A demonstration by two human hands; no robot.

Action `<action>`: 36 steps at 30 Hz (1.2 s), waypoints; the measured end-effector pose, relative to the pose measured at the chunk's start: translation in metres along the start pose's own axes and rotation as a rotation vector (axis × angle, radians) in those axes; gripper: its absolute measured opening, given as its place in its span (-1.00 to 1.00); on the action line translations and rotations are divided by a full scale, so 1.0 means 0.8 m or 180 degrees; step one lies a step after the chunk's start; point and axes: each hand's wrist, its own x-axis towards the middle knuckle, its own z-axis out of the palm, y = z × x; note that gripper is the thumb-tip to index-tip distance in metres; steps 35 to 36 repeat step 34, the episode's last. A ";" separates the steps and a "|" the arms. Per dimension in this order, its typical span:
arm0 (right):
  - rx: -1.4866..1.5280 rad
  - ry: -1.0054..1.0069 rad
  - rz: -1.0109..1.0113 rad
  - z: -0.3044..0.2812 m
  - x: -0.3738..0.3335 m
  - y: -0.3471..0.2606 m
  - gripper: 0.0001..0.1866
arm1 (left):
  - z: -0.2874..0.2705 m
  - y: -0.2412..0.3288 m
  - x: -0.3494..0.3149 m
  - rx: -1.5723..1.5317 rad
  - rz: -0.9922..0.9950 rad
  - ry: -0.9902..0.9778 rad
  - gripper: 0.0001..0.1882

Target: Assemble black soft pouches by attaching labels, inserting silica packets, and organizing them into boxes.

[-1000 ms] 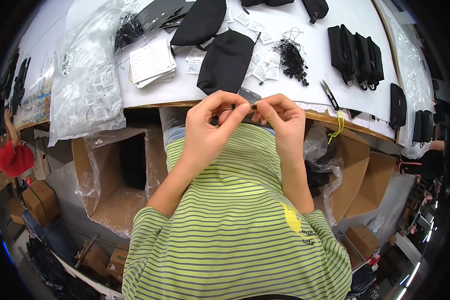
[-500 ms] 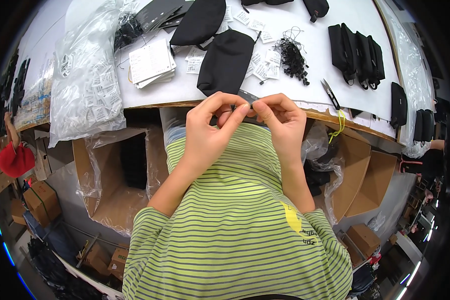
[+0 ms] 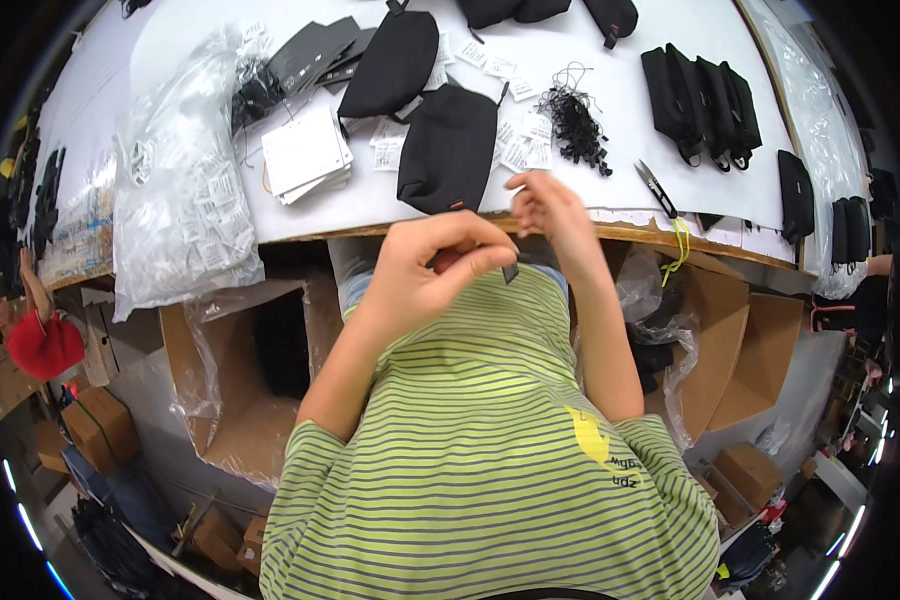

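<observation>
Just below the near edge of the table (image 3: 670, 60), we see the left hand (image 3: 425, 270) with thumb and forefinger pinching a small dark tag (image 3: 510, 271) in front of the striped shirt (image 3: 490, 440). The right hand (image 3: 548, 205) is raised at that edge, its fingers curled loosely together; we cannot tell what they hold. A black pouch (image 3: 448, 148) lies on the table just beyond it, with a bundle of black strings (image 3: 575, 125) and small scissors (image 3: 656, 189) to the right.
</observation>
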 end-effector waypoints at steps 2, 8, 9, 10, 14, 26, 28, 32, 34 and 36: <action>-0.0007 -0.0358 0.0627 0.010 0.012 0.010 -0.61 | 0.001 0.006 -0.003 0.0087 0.0319 -0.0334 -0.95; 0.0204 -0.0484 0.0363 0.032 0.034 0.015 -0.73 | 0.004 0.013 -0.003 0.0162 -0.0001 -0.1097 -0.91; -0.0260 -0.0392 0.0059 0.030 0.036 0.010 -0.78 | 0.004 0.010 -0.001 0.0319 0.0477 -0.0432 -0.84; -0.0801 -0.0319 -0.0225 0.029 0.025 -0.008 -0.83 | 0.001 0.007 0.001 0.0454 0.0969 0.0232 -0.76; -0.2711 -0.0556 -0.1235 0.038 -0.022 -0.082 -0.84 | -0.041 -0.008 0.019 0.3258 0.1667 0.0353 -0.63; -0.3298 -0.0513 -0.1804 0.042 -0.054 -0.108 -0.85 | -0.045 -0.020 0.009 0.3080 0.1985 0.0098 -0.73; -0.3292 -0.0701 -0.1875 0.042 -0.055 -0.106 -0.85 | -0.049 -0.021 0.007 0.3253 0.2197 -0.0070 -0.70; -0.3084 -0.0879 -0.1838 0.047 -0.057 -0.104 -0.85 | -0.049 -0.025 0.003 0.3166 0.2323 -0.0024 -0.70; -0.2853 -0.0929 -0.1219 0.049 -0.058 -0.106 -0.86 | -0.051 -0.026 0.000 0.2967 0.2222 0.0015 -0.72; -0.2853 -0.0929 -0.1219 0.049 -0.058 -0.106 -0.86 | -0.051 -0.026 0.000 0.2967 0.2222 0.0015 -0.72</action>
